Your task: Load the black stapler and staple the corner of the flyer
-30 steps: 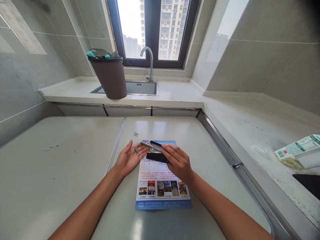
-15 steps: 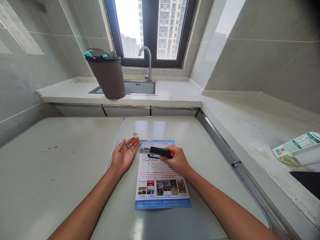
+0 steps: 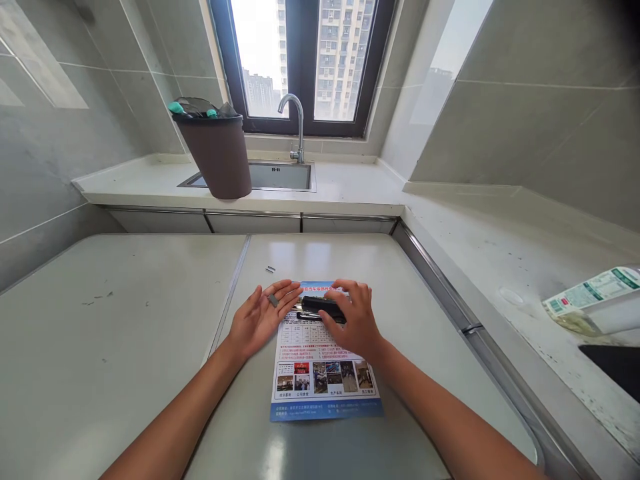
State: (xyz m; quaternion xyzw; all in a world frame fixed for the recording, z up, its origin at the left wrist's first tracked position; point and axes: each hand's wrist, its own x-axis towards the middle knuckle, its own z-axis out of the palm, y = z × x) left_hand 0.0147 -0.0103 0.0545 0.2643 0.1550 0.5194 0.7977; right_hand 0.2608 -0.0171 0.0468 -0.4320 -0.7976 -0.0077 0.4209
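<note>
My left hand (image 3: 260, 323) is palm up with its fingers stretched out. A short grey strip of staples (image 3: 273, 300) lies across its fingers. To its right is a black stapler (image 3: 320, 305) on a printed leaflet (image 3: 325, 408), its metal end partly hidden behind my left fingertips. My right hand (image 3: 355, 320) is at the stapler's right end with fingers spread and arched around it. The thumb is in front of the stapler and the other fingers are raised behind it; whether they touch it is hard to see.
Two more small staple strips (image 3: 270, 269) lie on the pale table (image 3: 150, 373) beyond my left hand. A brown bin (image 3: 217, 160) stands by the sink (image 3: 283, 176) and faucet (image 3: 300, 127). On the right counter lies a labelled bottle (image 3: 595, 293).
My left hand has moved right, closer to the stapler, with the staple strip still on it. My right hand's fingers have loosened and spread from their grip on the stapler.
</note>
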